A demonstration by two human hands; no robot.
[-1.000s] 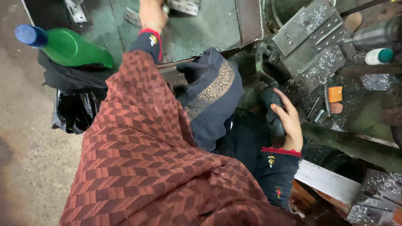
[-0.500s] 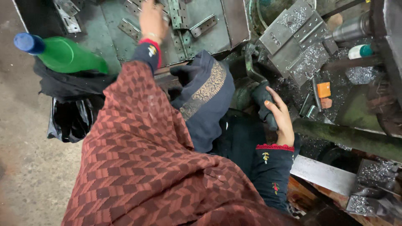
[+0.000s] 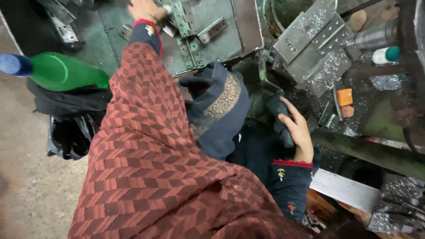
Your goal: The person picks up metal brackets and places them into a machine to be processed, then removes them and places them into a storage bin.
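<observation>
Both hands are busy: the left hand [image 3: 146,9] is reaching up across the green metal desk [image 3: 221,42] and closing its fingers on a small grey metal bracket [image 3: 170,13] near the top edge, while the right hand [image 3: 297,130] is gripping a dark cylindrical lever handle [image 3: 278,116] beside the steel machine block strewn with shavings [image 3: 316,51]. Lying left of the sleeve is a green plastic bottle with a blue cap [image 3: 62,71].

Your view is dim and flat, with soft overhead light. Glare hits the metal plates [image 3: 316,48] at 1 o'clock. The left hand [image 3: 146,9] at 12 o'clock is motion-blurred. Corners are dark, and the edges bend slightly.
</observation>
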